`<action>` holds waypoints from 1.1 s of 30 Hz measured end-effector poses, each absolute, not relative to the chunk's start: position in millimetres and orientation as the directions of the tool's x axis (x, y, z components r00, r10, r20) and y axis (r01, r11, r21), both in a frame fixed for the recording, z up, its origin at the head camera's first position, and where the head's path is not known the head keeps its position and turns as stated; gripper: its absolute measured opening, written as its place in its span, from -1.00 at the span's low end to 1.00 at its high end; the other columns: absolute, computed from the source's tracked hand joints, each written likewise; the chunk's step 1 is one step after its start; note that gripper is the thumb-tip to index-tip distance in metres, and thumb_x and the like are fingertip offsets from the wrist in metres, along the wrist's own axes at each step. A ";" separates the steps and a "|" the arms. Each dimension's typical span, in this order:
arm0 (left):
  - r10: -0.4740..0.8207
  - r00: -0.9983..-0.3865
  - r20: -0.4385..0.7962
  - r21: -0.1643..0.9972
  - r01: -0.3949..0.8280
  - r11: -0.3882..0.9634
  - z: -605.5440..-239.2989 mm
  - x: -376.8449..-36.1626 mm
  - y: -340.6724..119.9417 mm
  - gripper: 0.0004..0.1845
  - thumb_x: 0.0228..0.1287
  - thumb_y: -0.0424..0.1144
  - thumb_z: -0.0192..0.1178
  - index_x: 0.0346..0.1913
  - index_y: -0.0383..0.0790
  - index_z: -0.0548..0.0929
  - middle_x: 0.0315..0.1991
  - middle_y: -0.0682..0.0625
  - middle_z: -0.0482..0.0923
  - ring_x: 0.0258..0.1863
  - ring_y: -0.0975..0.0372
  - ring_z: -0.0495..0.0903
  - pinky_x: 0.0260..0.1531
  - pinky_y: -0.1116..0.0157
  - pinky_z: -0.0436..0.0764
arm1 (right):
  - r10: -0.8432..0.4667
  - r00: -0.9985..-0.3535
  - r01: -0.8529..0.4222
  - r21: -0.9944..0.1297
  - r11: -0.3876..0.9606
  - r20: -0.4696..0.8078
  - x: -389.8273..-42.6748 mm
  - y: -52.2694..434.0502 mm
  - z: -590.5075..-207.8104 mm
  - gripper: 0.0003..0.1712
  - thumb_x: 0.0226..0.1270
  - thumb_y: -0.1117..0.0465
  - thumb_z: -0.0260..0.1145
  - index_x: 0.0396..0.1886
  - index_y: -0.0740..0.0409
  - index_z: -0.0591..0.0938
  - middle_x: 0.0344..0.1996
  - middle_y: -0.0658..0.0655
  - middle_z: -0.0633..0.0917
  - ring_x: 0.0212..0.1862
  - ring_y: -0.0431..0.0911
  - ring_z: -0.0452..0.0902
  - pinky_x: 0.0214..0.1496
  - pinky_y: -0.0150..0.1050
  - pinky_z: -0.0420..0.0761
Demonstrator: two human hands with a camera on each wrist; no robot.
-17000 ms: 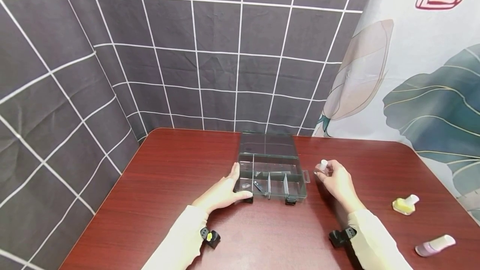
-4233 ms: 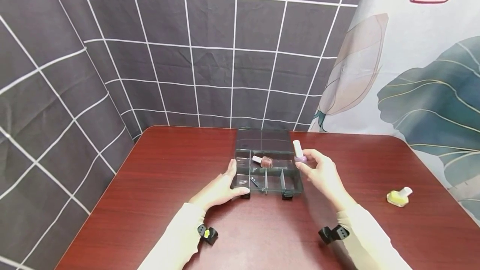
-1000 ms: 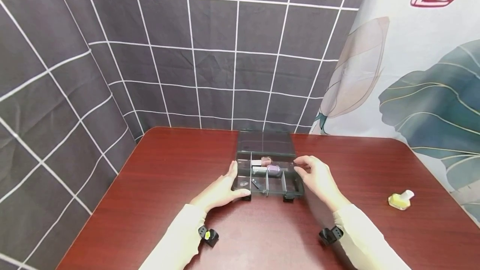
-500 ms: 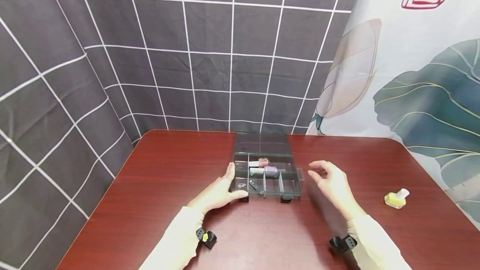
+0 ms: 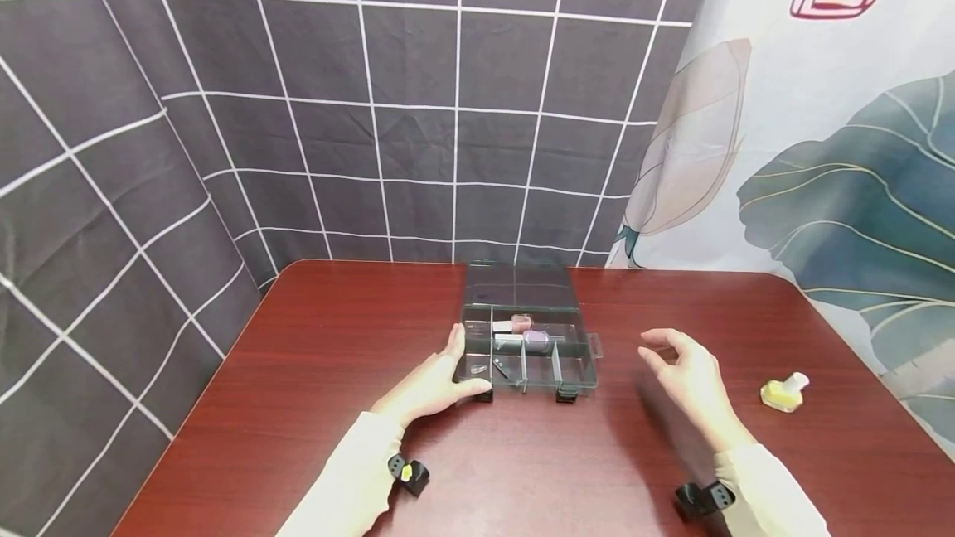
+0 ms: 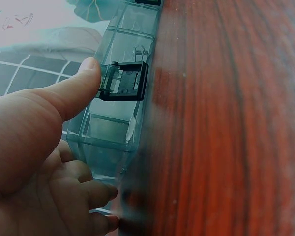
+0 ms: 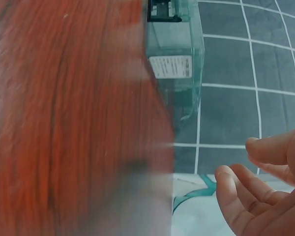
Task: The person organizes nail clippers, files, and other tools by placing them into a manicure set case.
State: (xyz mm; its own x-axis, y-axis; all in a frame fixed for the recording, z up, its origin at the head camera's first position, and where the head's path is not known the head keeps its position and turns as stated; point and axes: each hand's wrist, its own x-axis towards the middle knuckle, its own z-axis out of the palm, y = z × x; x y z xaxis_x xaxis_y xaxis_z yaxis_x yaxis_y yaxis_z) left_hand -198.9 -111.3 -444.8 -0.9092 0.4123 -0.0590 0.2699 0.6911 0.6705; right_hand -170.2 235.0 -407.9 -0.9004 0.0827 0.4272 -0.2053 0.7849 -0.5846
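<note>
A clear, dark-tinted compartment box (image 5: 576, 370) stands with its lid (image 5: 520, 284) laid back. My left hand (image 5: 425, 388) grips its left end, thumb at the front corner by a black latch (image 6: 125, 82), fingers along the side. Inside the long rear compartment lie a brownish-pink nail polish bottle (image 5: 521, 322) and a purple one (image 5: 536, 341), white caps pointing left. A small nail clipper (image 5: 502, 369) rests in a front compartment, and a small clear oval piece (image 5: 478, 369) in the left one. My right hand (image 5: 694, 379) hovers right of the box, holding nothing, thumb and fingers apart.
A yellow nail polish bottle (image 5: 782, 395) with a white cap lies on the red-brown table (image 5: 515, 471), right of my right hand. Behind the table hang a grey grid cloth (image 5: 403, 139) and a leaf-patterned curtain (image 5: 843, 214).
The pinkish bottle, then the purple one, have gone from my right hand into the box. Since then that hand has let go and moved right, toward the yellow bottle. The left hand stays put.
</note>
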 end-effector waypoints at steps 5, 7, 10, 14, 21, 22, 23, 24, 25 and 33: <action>0.420 -0.906 -0.043 0.670 0.286 0.685 -444.9 -199.2 -111.0 0.07 0.16 0.19 0.17 0.46 -0.31 -0.19 0.46 -0.18 -0.27 0.36 -0.05 0.04 0.31 0.02 0.07 | 0.109 -0.904 -0.172 -0.585 0.793 0.413 -164.8 244.9 -411.1 -0.79 0.11 0.33 0.36 -0.21 0.20 0.66 -0.34 0.16 0.70 -0.41 -0.25 0.55 -0.41 -0.59 0.43; 0.415 -0.909 -0.048 0.671 0.278 0.687 -445.0 -199.3 -111.1 0.06 0.16 0.20 0.17 0.46 -0.31 -0.19 0.46 -0.17 -0.27 0.35 -0.08 0.04 0.30 0.01 0.08 | 0.113 -0.907 -0.161 -0.581 0.798 0.406 -162.8 248.8 -413.5 -0.79 0.12 0.32 0.36 -0.20 0.19 0.66 -0.34 0.16 0.69 -0.42 -0.24 0.54 -0.42 -0.57 0.43; 0.407 -0.912 -0.061 0.672 0.263 0.692 -444.7 -199.0 -110.9 0.06 0.17 0.19 0.17 0.46 -0.30 -0.19 0.47 -0.16 -0.26 0.33 -0.17 0.04 0.28 -0.01 0.11 | 0.128 -0.912 -0.140 -0.588 0.797 0.390 -159.8 253.9 -416.3 -0.79 0.14 0.30 0.35 -0.18 0.19 0.65 -0.33 0.15 0.69 -0.42 -0.23 0.53 -0.42 -0.53 0.42; 0.407 -0.911 -0.068 0.674 0.259 0.692 -445.1 -199.4 -110.4 0.06 0.17 0.19 0.17 0.46 -0.29 -0.19 0.47 -0.16 -0.26 0.33 -0.19 0.04 0.27 -0.03 0.12 | 0.142 -0.909 -0.130 -0.589 0.797 0.392 -154.5 260.0 -418.5 -0.78 0.14 0.30 0.35 -0.18 0.19 0.65 -0.33 0.15 0.69 -0.44 -0.30 0.49 -0.43 -0.54 0.40; 0.412 -0.910 -0.053 0.671 0.273 0.690 -445.5 -200.3 -110.9 0.07 0.16 0.19 0.17 0.46 -0.31 -0.19 0.47 -0.17 -0.27 0.34 -0.12 0.04 0.29 0.00 0.09 | 0.154 -0.903 -0.126 -0.590 0.797 0.401 -146.4 270.3 -420.3 -0.77 0.12 0.32 0.36 -0.18 0.22 0.65 -0.34 0.20 0.69 -0.47 -0.36 0.48 -0.46 -0.56 0.38; 0.414 -0.909 -0.050 0.669 0.277 0.689 -445.6 -200.4 -111.0 0.06 0.17 0.19 0.17 0.46 -0.31 -0.19 0.46 -0.17 -0.27 0.34 -0.12 0.04 0.29 0.00 0.09 | 0.156 -0.901 -0.125 -0.587 0.800 0.404 -145.2 271.8 -420.7 -0.77 0.11 0.32 0.36 -0.18 0.23 0.65 -0.35 0.21 0.69 -0.47 -0.37 0.47 -0.46 -0.56 0.38; 0.414 -0.909 -0.049 0.669 0.278 0.690 -445.6 -200.5 -111.1 0.06 0.17 0.18 0.17 0.46 -0.31 -0.19 0.46 -0.17 -0.27 0.34 -0.12 0.04 0.29 0.00 0.09 | 0.157 -0.899 -0.123 -0.581 0.805 0.408 -144.0 273.4 -421.2 -0.77 0.11 0.32 0.37 -0.19 0.24 0.65 -0.35 0.21 0.69 -0.46 -0.37 0.47 -0.46 -0.55 0.37; 0.413 -0.909 -0.048 0.668 0.278 0.690 -445.5 -200.5 -111.2 0.06 0.17 0.19 0.17 0.46 -0.31 -0.19 0.46 -0.17 -0.27 0.34 -0.14 0.04 0.29 -0.01 0.10 | 0.156 -0.897 -0.122 -0.570 0.813 0.414 -142.9 274.9 -421.7 -0.77 0.10 0.33 0.37 -0.20 0.24 0.65 -0.36 0.21 0.69 -0.45 -0.36 0.47 -0.45 -0.54 0.37; 0.410 -0.911 -0.051 0.667 0.274 0.693 -445.5 -200.4 -111.1 0.06 0.17 0.19 0.17 0.46 -0.30 -0.19 0.47 -0.16 -0.27 0.34 -0.13 0.04 0.29 0.00 0.10 | 0.155 -0.895 -0.120 -0.563 0.817 0.417 -141.7 276.6 -422.4 -0.77 0.09 0.33 0.37 -0.21 0.25 0.64 -0.36 0.21 0.69 -0.45 -0.35 0.46 -0.45 -0.53 0.36; 0.418 -0.907 -0.043 0.667 0.285 0.688 -445.7 -199.6 -110.7 0.06 0.17 0.18 0.17 0.45 -0.34 -0.18 0.46 -0.20 -0.25 0.34 -0.12 0.05 0.29 0.00 0.09 | 0.187 -0.896 -0.079 -0.560 0.825 0.402 -128.5 291.2 -426.8 -0.77 0.07 0.35 0.38 -0.23 0.31 0.64 -0.35 0.31 0.69 -0.56 -0.34 0.40 -0.51 -0.46 0.34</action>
State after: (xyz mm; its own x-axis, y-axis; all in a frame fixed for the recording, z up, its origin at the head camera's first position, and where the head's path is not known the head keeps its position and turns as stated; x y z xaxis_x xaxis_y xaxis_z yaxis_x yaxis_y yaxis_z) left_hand -199.6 -110.7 -445.7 -0.9074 0.4181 -0.0434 0.2853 0.6884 0.6669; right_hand -128.5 291.2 -426.8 -0.8964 0.1867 0.4019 -0.0791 0.8250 -0.5595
